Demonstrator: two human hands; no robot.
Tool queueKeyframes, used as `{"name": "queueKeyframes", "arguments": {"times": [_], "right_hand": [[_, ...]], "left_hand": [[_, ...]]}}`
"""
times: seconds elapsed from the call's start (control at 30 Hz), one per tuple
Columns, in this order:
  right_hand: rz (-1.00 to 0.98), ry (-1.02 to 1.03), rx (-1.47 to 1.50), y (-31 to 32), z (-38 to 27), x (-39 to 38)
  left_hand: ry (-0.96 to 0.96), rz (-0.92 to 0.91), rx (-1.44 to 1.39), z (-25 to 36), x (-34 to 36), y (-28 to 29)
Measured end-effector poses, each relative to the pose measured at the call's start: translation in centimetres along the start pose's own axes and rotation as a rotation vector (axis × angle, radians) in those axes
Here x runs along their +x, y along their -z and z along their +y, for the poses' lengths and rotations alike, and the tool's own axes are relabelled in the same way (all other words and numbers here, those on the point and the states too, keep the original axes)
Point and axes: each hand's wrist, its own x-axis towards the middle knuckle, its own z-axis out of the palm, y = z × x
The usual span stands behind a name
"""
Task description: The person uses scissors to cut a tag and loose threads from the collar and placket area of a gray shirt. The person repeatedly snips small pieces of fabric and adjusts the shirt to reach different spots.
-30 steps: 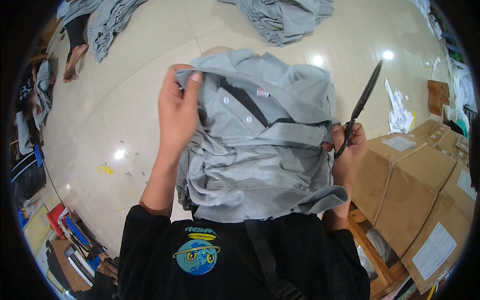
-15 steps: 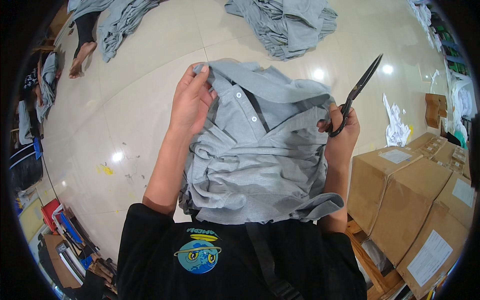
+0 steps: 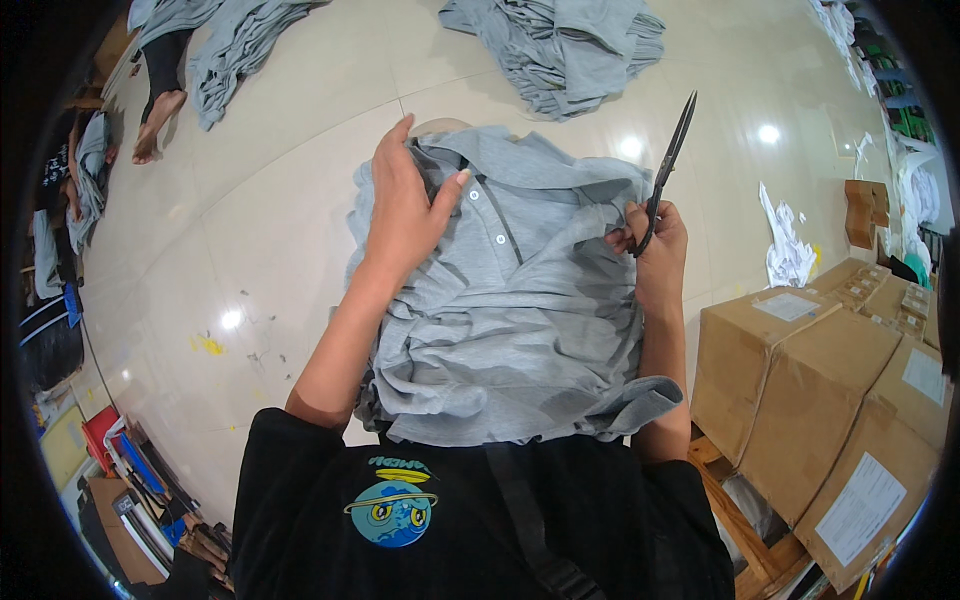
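A grey polo shirt lies bunched across my lap, its collar at the far end and two pale buttons on its placket. My left hand rests at the left side of the collar, thumb spread away from the fingers and lying near the top button. With my right hand I hold black scissors by the handles, at the right side of the collar. Their blades are together and point up and away. The right fingertips touch the shirt's cloth.
Piles of grey garments lie on the tiled floor ahead. Another person's bare foot is at far left. Cardboard boxes stand close on my right, beyond a wooden frame. White scraps lie behind them.
My left hand has let go of the collar edge and moved right, thumb now over the placket. My right hand and the scissors have shifted left, and the collar opening has narrowed.
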Motion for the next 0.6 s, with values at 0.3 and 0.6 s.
{"name": "queueKeyframes", "arguments": {"times": [0.3, 0.6], "right_hand": [[-0.097, 0.063, 0.086, -2.1, -1.7, -0.7], [-0.128, 0.097, 0.063, -3.0, -2.1, -1.7]], "left_hand": [[0.065, -0.38, -0.572, 9.8, 0.5, -1.7], [0.104, -0.358, -0.661, 9.1, -0.1, -4.1]]}}
